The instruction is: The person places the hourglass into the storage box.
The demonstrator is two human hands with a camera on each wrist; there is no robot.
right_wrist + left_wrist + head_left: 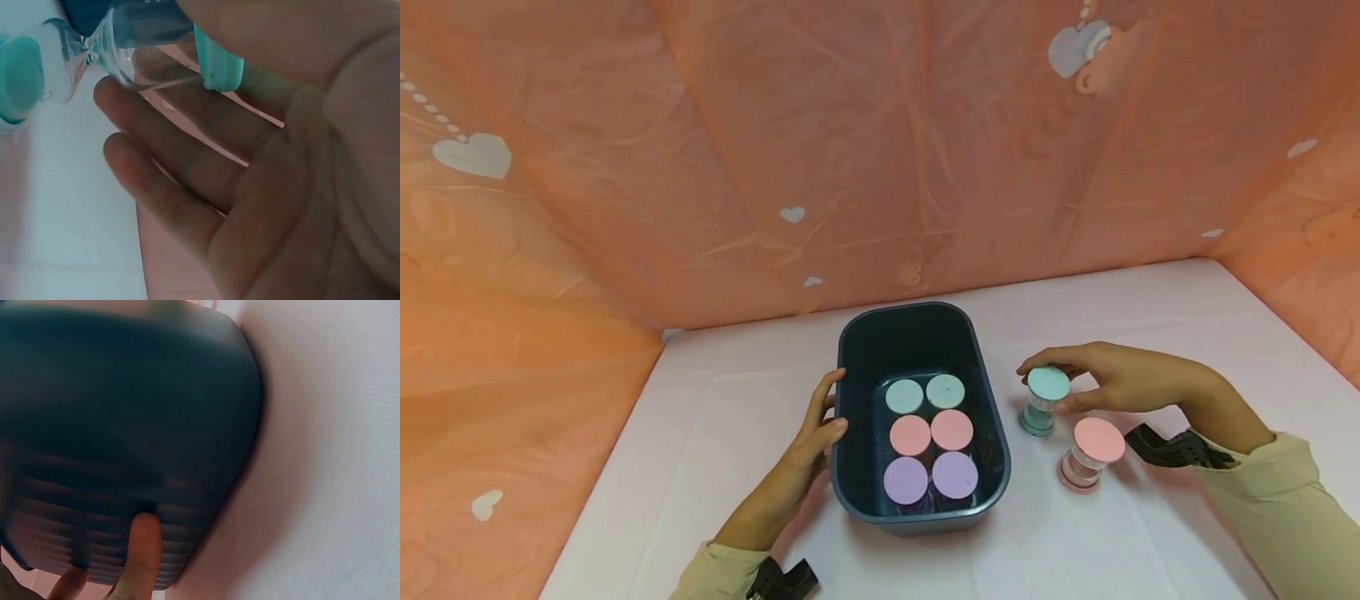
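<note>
Teal-capped sand timer (1043,402) looks light and fragile: your right hand (1120,379) pinches its top cap, left hand (815,429) resting open against the bin (996,417).

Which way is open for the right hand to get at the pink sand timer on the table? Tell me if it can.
Probably yes, but not at once: the right hand holds the teal sand timer. The pink sand timer stands just beside it on the table, with nothing between them.

The right hand (269,181) fills the view, palm facing the camera. Its fingers (187,125) touch the teal-capped clear hourglass (125,44). The hourglass stands on the white worktop (62,237).
</note>
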